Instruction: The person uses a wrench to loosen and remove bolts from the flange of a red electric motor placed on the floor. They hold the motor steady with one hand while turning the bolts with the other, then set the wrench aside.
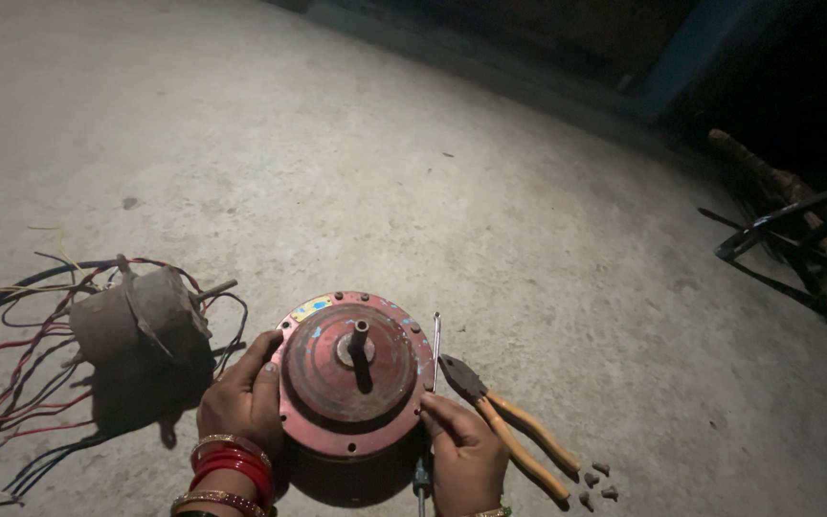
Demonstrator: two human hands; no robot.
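Observation:
A round red motor housing (351,373) with a short shaft at its middle lies flat on the concrete floor. My left hand (241,397), with red and gold bangles on the wrist, grips its left rim. At the lower right rim my right hand (466,455) touches the housing with its fingertips. Pliers with orange handles (509,431) lie just right of that hand, jaws pointing up-left. A thin screwdriver (435,340) lies along the housing's right side, its handle partly hidden under my right hand.
A dusty cylindrical motor (141,316) with a tangle of red, black and yellow wires (11,383) sits to the left. Small screws (597,481) lie beside the plier handles. A dark metal frame (796,239) stands at the far right edge.

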